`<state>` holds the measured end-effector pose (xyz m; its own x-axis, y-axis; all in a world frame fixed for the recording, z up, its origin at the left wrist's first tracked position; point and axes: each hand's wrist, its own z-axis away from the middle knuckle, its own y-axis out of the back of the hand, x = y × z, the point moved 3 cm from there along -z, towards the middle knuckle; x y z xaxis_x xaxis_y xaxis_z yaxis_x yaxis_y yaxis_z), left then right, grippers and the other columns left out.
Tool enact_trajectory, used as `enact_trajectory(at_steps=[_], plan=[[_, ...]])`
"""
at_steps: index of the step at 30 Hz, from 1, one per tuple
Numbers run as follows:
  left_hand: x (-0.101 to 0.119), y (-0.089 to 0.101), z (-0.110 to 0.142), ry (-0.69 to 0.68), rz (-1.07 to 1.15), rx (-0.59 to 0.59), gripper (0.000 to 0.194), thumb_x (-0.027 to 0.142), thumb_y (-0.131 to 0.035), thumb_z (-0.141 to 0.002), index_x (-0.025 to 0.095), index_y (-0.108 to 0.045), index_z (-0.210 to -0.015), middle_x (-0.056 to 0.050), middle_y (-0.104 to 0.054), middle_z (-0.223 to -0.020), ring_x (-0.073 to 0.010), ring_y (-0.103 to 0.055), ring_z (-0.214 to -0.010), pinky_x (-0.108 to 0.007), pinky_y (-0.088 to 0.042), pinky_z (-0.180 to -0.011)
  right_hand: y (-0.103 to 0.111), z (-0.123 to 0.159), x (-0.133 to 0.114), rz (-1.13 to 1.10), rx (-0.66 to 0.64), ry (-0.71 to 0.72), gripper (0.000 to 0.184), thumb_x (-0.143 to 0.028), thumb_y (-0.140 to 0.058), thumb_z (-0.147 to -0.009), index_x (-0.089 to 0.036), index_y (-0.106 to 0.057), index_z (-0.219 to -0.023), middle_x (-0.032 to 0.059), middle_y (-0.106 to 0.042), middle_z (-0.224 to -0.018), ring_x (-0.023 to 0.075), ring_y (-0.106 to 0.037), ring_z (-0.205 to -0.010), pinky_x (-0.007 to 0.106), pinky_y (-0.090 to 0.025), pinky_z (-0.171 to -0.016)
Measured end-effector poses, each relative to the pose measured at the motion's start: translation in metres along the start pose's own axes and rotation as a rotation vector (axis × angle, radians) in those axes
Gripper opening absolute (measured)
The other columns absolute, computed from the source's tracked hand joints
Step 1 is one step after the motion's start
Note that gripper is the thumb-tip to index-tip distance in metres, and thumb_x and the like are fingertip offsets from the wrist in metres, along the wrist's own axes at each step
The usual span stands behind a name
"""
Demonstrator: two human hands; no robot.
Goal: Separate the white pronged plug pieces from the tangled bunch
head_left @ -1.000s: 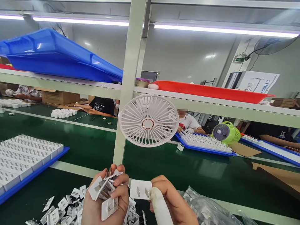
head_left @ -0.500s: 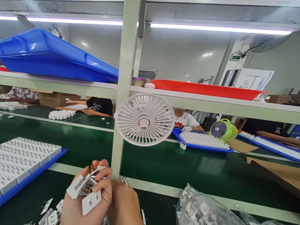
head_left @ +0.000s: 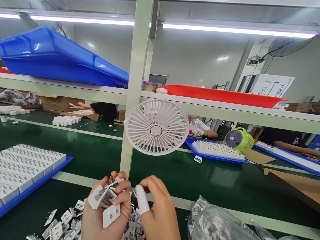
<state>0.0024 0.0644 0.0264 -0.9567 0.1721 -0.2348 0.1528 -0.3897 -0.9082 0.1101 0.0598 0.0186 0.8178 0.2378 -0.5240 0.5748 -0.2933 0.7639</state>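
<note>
Now the right hand is back up beside the full left hand.
Half a second ago the right hand point(head_left: 157, 210) lay low behind the left; it now sits raised, its capped finger point(head_left: 142, 200) by the left's load, fingers curled, and whether they pinch anything I cannot tell. The left hand point(head_left: 105, 213) stays closed on a fan of white plates point(head_left: 106, 200), above the loose pile point(head_left: 65, 223) on the belt point(head_left: 200, 180). The single plate shown a second ago is gone.
</note>
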Motion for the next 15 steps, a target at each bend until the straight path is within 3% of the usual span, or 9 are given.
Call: enact_trajectory(at_steps=[5,11,15], plan=[[-0.009,0.002,-0.001,-0.046,-0.105,0.068,0.022,0.018,-0.04,-0.093,0.013,-0.055,-0.077,-0.007,-0.054,-0.074,-0.0086,-0.046,-0.049,-0.013,-0.033,-0.032,0.02,0.016,-0.02,-0.289,0.269,0.248,0.014,-0.018,-0.042,-0.091,-0.029,-0.05,-0.095,-0.0032,-0.053,-0.105,0.0153,-0.049,-0.102,0.025,-0.037,-0.081],[-0.021,0.007,0.003,-0.039,-0.227,0.11,0.027,0.016,-0.042,-0.093,0.013,-0.062,-0.075,-0.007,-0.06,-0.069,-0.0115,-0.052,-0.049,-0.017,-0.035,-0.034,0.03,0.022,-0.021,-0.268,0.247,0.313,0.02,-0.012,-0.047,-0.088,-0.031,-0.051,-0.095,-0.0041,-0.051,-0.112,0.0152,-0.047,-0.109,0.025,-0.037,-0.087],[-0.02,0.014,-0.001,-0.032,-0.335,0.092,0.027,0.02,-0.044,-0.094,0.014,-0.063,-0.076,-0.006,-0.063,-0.069,-0.0113,-0.056,-0.051,-0.02,-0.046,-0.042,0.036,0.025,-0.018,-0.223,0.097,0.389,0.018,-0.011,-0.053,-0.084,-0.027,-0.05,-0.091,-0.0039,-0.054,-0.112,0.0157,-0.047,-0.112,0.023,-0.04,-0.086]])
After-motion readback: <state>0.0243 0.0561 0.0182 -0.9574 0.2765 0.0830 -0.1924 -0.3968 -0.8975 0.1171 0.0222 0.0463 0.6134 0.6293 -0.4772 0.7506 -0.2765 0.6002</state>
